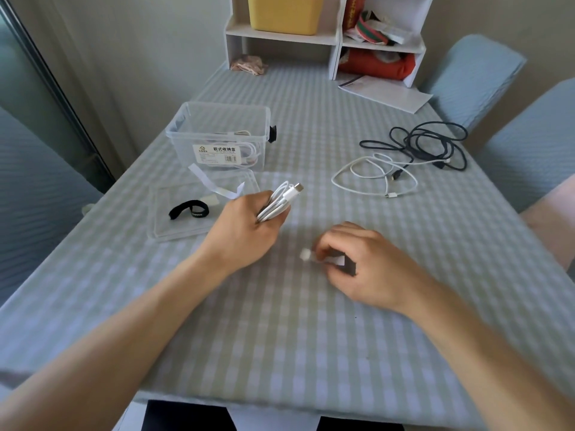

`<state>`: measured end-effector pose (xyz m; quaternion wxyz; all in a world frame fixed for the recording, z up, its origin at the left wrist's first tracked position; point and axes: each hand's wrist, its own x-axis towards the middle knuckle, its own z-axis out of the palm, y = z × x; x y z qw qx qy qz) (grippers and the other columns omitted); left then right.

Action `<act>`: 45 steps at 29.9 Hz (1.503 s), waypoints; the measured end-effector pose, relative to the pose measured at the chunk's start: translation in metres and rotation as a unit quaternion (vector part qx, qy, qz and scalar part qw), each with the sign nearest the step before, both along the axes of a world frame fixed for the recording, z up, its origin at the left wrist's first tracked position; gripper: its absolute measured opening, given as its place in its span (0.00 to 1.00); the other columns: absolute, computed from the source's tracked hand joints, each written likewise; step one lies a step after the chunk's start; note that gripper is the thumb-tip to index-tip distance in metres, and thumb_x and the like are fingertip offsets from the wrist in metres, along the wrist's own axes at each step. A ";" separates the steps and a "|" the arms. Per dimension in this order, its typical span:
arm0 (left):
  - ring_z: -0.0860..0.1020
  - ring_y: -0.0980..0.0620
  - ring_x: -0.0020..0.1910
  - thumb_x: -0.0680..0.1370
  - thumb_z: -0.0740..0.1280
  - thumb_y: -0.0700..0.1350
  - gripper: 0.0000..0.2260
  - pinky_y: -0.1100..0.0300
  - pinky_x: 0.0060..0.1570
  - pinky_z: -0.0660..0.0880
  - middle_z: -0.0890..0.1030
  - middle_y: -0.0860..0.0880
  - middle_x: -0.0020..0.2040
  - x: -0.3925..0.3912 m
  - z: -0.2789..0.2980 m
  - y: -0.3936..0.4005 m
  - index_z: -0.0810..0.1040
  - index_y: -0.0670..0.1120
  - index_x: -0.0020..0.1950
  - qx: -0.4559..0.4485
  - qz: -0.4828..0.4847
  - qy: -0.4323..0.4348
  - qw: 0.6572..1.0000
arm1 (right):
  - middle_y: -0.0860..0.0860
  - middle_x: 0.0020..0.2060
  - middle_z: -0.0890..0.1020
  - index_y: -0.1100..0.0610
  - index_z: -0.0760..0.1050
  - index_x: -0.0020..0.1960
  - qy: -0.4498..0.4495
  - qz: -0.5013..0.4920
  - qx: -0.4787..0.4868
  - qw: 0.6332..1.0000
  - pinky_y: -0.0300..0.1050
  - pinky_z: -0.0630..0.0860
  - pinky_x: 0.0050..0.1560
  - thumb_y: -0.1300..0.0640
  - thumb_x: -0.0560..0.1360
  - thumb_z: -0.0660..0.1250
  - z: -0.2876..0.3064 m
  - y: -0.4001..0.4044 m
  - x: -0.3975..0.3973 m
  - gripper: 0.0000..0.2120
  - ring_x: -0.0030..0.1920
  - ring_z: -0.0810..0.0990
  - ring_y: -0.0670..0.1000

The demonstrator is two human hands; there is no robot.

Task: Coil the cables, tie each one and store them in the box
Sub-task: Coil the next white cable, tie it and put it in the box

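My left hand (245, 225) grips a coiled white cable (280, 202) whose plug end points up and to the right. My right hand (357, 262) has curled fingers that pinch a small white piece (306, 254) just above the tablecloth; what the piece is I cannot tell. The clear plastic box (217, 135) stands at the back left with white cables inside. Its clear lid (186, 213) lies in front of it, carrying a black strap (189, 209) and a white strap (211, 185). A loose white cable (370, 175) and a tangled dark cable (426, 144) lie at the right.
The table wears a green-and-white checked cloth (295, 337). A white shelf unit (326, 35) with a yellow bin stands at the far end, with papers (385, 91) beside it. Blue-covered chairs (476, 76) stand along the right side.
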<state>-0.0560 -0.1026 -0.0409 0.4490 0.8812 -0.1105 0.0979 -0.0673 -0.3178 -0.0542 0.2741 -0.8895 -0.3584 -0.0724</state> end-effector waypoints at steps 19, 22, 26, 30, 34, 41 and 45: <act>0.61 0.55 0.23 0.81 0.63 0.45 0.20 0.66 0.24 0.60 0.63 0.55 0.22 -0.002 0.002 -0.001 0.59 0.46 0.31 -0.007 0.016 0.024 1.000 | 0.48 0.35 0.74 0.55 0.75 0.39 -0.155 -0.083 -0.050 0.983 0.46 0.72 0.24 0.62 0.66 0.67 -0.002 0.014 -0.008 0.04 0.31 0.74 0.53; 0.60 0.55 0.24 0.81 0.63 0.45 0.20 0.66 0.25 0.60 0.62 0.55 0.23 -0.001 0.002 -0.001 0.59 0.46 0.32 -0.003 0.011 0.019 1.000 | 0.50 0.37 0.72 0.55 0.73 0.39 -0.178 -0.050 -0.092 0.979 0.43 0.66 0.24 0.64 0.65 0.60 0.001 0.020 -0.012 0.07 0.35 0.73 0.53; 0.59 0.55 0.24 0.81 0.63 0.45 0.20 0.66 0.24 0.59 0.62 0.55 0.22 0.000 0.001 -0.001 0.58 0.46 0.32 -0.008 0.014 0.024 1.000 | 0.50 0.33 0.70 0.53 0.76 0.39 -0.237 -0.027 -0.168 0.957 0.42 0.59 0.30 0.68 0.64 0.56 0.005 0.030 -0.028 0.15 0.34 0.70 0.53; 0.60 0.55 0.24 0.81 0.62 0.46 0.20 0.66 0.24 0.59 0.61 0.55 0.22 0.001 0.001 -0.001 0.58 0.46 0.32 -0.009 0.018 0.026 0.999 | 0.50 0.29 0.71 0.55 0.79 0.36 -0.223 -0.038 -0.201 0.953 0.42 0.58 0.29 0.62 0.68 0.52 0.011 0.035 -0.046 0.16 0.30 0.71 0.53; 0.60 0.55 0.25 0.81 0.62 0.46 0.20 0.65 0.24 0.60 0.61 0.55 0.22 0.001 0.001 -0.001 0.58 0.46 0.32 -0.007 0.018 0.024 1.000 | 0.50 0.30 0.73 0.55 0.74 0.30 -0.162 -0.073 -0.206 0.962 0.43 0.65 0.24 0.54 0.72 0.65 0.011 0.035 -0.051 0.12 0.29 0.75 0.53; 0.61 0.56 0.23 0.81 0.62 0.46 0.19 0.66 0.23 0.61 0.63 0.56 0.21 0.001 0.001 0.002 0.60 0.46 0.32 -0.011 0.024 0.039 0.999 | 0.45 0.38 0.74 0.53 0.78 0.43 0.071 -0.147 -0.066 0.984 0.49 0.76 0.44 0.55 0.74 0.69 0.021 0.030 -0.036 0.02 0.40 0.76 0.47; 0.61 0.56 0.24 0.81 0.62 0.46 0.19 0.66 0.23 0.61 0.64 0.55 0.25 0.002 0.001 0.003 0.60 0.46 0.32 -0.013 0.024 0.037 0.999 | 0.44 0.46 0.76 0.53 0.80 0.57 0.070 -0.080 -0.078 0.991 0.40 0.73 0.52 0.60 0.74 0.60 0.027 0.036 -0.041 0.15 0.50 0.71 0.43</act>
